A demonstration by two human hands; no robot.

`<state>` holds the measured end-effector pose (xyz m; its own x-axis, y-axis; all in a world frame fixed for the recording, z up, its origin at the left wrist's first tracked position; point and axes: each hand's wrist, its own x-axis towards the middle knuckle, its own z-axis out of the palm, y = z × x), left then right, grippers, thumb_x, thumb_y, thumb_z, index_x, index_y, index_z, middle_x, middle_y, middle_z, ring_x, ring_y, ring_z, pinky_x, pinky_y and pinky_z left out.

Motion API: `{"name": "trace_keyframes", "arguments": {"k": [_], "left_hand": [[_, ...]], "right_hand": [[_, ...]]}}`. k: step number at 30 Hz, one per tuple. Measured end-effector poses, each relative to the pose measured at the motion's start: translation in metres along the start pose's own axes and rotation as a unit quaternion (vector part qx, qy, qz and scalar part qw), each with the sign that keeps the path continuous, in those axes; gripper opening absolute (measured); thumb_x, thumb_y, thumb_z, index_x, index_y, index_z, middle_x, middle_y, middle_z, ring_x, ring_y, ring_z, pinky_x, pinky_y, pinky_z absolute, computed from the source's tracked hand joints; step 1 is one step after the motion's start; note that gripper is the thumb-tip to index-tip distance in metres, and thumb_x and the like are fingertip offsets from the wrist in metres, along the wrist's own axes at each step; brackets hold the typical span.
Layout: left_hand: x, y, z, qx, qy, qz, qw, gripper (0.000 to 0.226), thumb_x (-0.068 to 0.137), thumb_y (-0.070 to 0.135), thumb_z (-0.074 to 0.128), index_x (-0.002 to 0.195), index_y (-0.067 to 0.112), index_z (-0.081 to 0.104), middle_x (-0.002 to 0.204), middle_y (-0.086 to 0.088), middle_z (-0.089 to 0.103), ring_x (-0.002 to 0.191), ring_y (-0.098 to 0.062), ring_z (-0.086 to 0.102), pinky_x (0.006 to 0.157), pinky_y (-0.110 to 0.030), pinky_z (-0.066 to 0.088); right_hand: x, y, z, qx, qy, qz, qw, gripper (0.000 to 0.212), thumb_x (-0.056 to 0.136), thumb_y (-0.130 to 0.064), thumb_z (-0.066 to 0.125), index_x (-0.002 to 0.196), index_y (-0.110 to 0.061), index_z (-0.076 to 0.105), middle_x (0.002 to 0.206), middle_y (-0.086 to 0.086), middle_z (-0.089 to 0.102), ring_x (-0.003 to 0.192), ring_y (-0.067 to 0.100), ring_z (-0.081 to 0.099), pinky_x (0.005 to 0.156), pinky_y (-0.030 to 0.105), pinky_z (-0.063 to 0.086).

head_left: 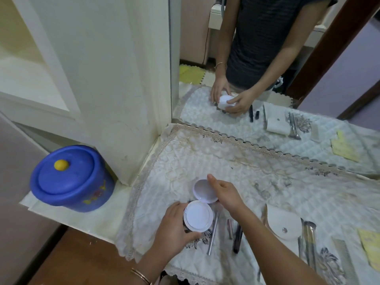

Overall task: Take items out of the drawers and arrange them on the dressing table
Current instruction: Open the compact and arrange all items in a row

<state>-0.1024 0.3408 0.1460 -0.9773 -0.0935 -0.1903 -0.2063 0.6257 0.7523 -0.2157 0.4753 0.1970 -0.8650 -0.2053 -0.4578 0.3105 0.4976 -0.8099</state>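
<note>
A round white compact case stands hinged open over the lace-edged cloth of the dressing table. My left hand grips its lower half from the left. My right hand holds the raised lid, whose inside is a mirror, with the thumb on its top edge. On the cloth to the right lie a thin metal stick, a small pinkish tube and a dark pencil.
A white snap pouch, brushes, a comb and a yellow card lie at the right. A blue lidded tub sits on the ledge at left. The wall mirror behind reflects the person and the table.
</note>
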Motion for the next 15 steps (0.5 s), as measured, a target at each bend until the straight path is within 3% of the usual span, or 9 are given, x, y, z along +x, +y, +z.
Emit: {"name": "trace_keyframes", "arguments": {"k": [3, 5, 8, 10, 12, 15], "left_hand": [[0.005, -0.001, 0.008, 0.052, -0.005, -0.017, 0.999, 0.079, 0.063, 0.05, 0.076, 0.128, 0.02, 0.042, 0.132, 0.007, 0.047, 0.137, -0.014, 0.024, 0.108, -0.025, 0.026], [0.006, -0.004, 0.014, 0.091, 0.007, -0.016, 0.996, 0.079, 0.061, 0.054, 0.074, 0.125, 0.018, 0.044, 0.127, 0.004, 0.05, 0.134, -0.018, 0.031, 0.107, -0.027, 0.03], [0.005, -0.007, 0.019, 0.11, 0.022, -0.007, 0.994, 0.078, 0.062, 0.057, 0.071, 0.123, 0.016, 0.045, 0.123, 0.0, 0.052, 0.129, -0.021, 0.036, 0.104, -0.031, 0.035], [0.005, -0.009, 0.019, 0.107, 0.02, 0.011, 0.994, 0.083, 0.059, 0.061, 0.063, 0.125, 0.015, 0.044, 0.124, -0.001, 0.051, 0.126, -0.023, 0.04, 0.102, -0.031, 0.037], [0.005, -0.009, 0.017, 0.102, 0.012, 0.033, 0.994, 0.096, 0.056, 0.066, 0.051, 0.133, 0.011, 0.038, 0.134, -0.003, 0.045, 0.13, -0.025, 0.036, 0.107, -0.033, 0.032], [0.006, -0.008, 0.014, 0.081, -0.013, 0.043, 0.996, 0.104, 0.055, 0.068, 0.043, 0.14, 0.008, 0.03, 0.142, -0.006, 0.037, 0.133, -0.027, 0.031, 0.11, -0.035, 0.027]], "right_hand": [[0.008, 0.004, 0.003, -0.007, 0.006, 0.014, 1.0, 0.058, 0.083, -0.054, 0.052, 0.048, -0.014, 0.03, 0.055, 0.005, 0.03, 0.058, 0.021, 0.035, 0.06, 0.034, 0.03], [0.01, 0.007, 0.004, -0.019, 0.02, 0.013, 1.0, 0.055, 0.085, -0.049, 0.053, 0.046, -0.017, 0.032, 0.051, -0.001, 0.03, 0.052, 0.019, 0.033, 0.056, 0.029, 0.027], [0.002, 0.01, 0.0, -0.011, 0.067, -0.019, 0.997, 0.028, 0.087, -0.039, 0.056, 0.076, -0.014, 0.061, 0.07, -0.005, 0.058, 0.067, 0.01, 0.052, 0.057, 0.016, 0.036], [-0.011, 0.017, -0.006, -0.02, 0.136, -0.049, 0.989, 0.02, 0.087, -0.028, 0.058, 0.094, -0.011, 0.065, 0.083, -0.002, 0.063, 0.075, 0.01, 0.056, 0.059, 0.008, 0.039], [-0.029, 0.029, -0.009, -0.07, 0.168, -0.051, 0.982, 0.02, 0.086, -0.018, 0.059, 0.102, -0.008, 0.065, 0.081, 0.0, 0.06, 0.074, 0.012, 0.055, 0.062, 0.011, 0.038], [-0.054, 0.051, 0.002, -0.149, 0.132, -0.01, 0.98, 0.023, 0.085, -0.015, 0.057, 0.106, -0.009, 0.063, 0.064, -0.012, 0.051, 0.073, 0.014, 0.053, 0.069, 0.022, 0.039]]}}
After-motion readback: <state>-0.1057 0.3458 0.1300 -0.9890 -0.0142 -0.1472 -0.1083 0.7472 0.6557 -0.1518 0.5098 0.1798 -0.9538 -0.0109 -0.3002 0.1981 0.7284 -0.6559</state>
